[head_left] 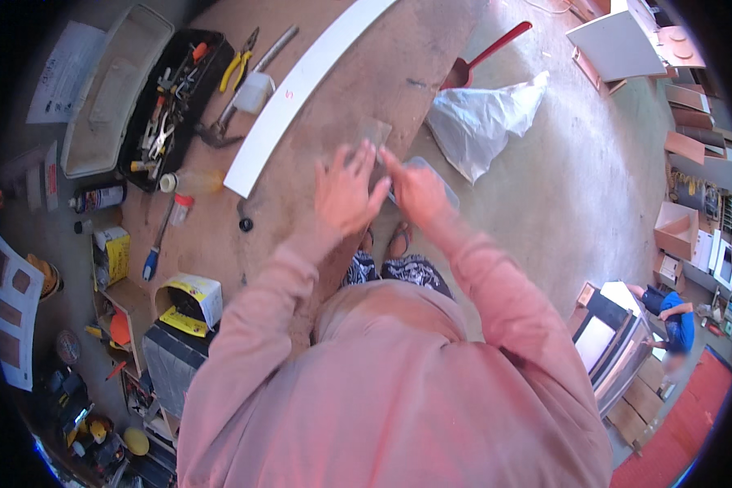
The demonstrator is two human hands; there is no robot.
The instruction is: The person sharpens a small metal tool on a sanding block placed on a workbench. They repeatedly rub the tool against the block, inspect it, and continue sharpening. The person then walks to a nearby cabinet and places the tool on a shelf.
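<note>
My left hand (346, 195) lies palm down over the brown workbench (301, 175), its fingers stretched out and thumb apart. My right hand (419, 193) meets it at the fingertips, fingers curled together; what they hold, if anything, is hidden. Just beyond the fingertips lies a small greyish, see-through flat piece (374, 130), blurred. Below the bench edge, a pale clear plastic container (437, 180) shows partly behind my right hand. A long curved white strip (289, 93) rests on the bench, left of my hands.
At left sit an open toolbox (175, 106), a hammer (224, 122), yellow-handled pliers (237, 69), a bottle (191, 180) and a blue-handled screwdriver (156, 248). Beyond the bench's right edge are a grey plastic bag (488, 118) and a red dustpan (472, 69). Another person (673, 317) bends at far right.
</note>
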